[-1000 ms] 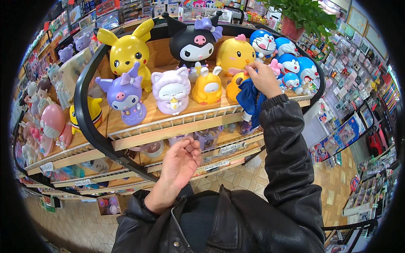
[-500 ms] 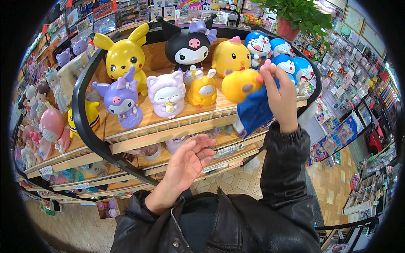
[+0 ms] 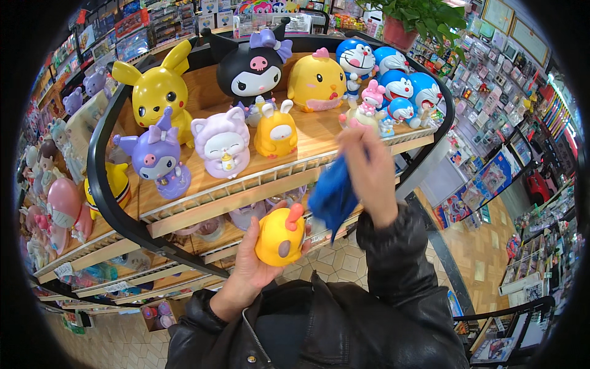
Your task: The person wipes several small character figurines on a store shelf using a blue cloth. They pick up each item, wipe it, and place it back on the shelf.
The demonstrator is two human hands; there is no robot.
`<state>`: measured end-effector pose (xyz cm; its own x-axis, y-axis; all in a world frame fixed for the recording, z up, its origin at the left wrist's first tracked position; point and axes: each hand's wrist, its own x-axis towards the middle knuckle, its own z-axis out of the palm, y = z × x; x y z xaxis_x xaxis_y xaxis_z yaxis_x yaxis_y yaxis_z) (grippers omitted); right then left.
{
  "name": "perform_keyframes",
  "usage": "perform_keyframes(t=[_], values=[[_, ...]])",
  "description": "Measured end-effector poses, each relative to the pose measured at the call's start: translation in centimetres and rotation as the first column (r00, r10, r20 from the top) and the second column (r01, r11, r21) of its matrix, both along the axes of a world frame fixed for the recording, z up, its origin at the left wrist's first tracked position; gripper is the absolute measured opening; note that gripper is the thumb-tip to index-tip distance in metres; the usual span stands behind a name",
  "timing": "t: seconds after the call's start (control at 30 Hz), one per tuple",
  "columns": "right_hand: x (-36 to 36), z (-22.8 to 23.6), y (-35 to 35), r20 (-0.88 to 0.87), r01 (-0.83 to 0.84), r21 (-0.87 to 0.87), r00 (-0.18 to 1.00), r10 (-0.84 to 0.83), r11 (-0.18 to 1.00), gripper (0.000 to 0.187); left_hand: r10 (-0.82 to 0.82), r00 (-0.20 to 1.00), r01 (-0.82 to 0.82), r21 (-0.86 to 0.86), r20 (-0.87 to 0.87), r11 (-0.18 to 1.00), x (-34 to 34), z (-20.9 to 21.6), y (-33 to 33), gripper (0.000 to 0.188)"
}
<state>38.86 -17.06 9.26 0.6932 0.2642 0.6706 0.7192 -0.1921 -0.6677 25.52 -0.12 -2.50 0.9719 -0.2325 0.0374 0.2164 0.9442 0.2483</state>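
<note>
A small yellow chick figurine [image 3: 275,241] with an orange-pink comb rests in my left hand [image 3: 247,270], in front of the shelf edge. My fingers curl round its underside and side; the far fingers are partly hidden by it. My right hand [image 3: 373,178] pinches a blue cloth [image 3: 334,198] that hangs down beside the figurine, apart from it. On the shelf just beyond the right hand stands a small pink-and-cream rabbit figurine [image 3: 371,101], its lower part hidden behind that hand.
The wooden shelf [image 3: 203,184] has a black curved rail [image 3: 101,184] and a low white fence. On it stand a large yellow figure [image 3: 161,92], a black-hooded figure [image 3: 249,71], a larger chick figure [image 3: 316,83] and several blue-and-white cat figures [image 3: 396,83]. A potted plant [image 3: 402,31] stands behind.
The yellow chick figurine has come down from the right hand's side at the shelf into my left hand. My right hand has moved left and lower, still with the blue cloth.
</note>
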Motion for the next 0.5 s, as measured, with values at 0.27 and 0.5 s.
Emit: perform_keyframes(t=[0.27,0.5], values=[[13.1,-2.0,2.6,0.44,0.303,-0.505,0.896,-0.061,0.808,0.021,0.066,0.998,-0.065,0.059,-0.014,0.996,-0.8,0.2,0.9,0.081],[15.0,-3.4,4.7,-0.043,-0.004,-0.767,0.998,-0.045,0.642,0.051,0.078,0.995,-0.075,0.037,-0.067,0.996,-0.9,0.3,1.1,0.075]])
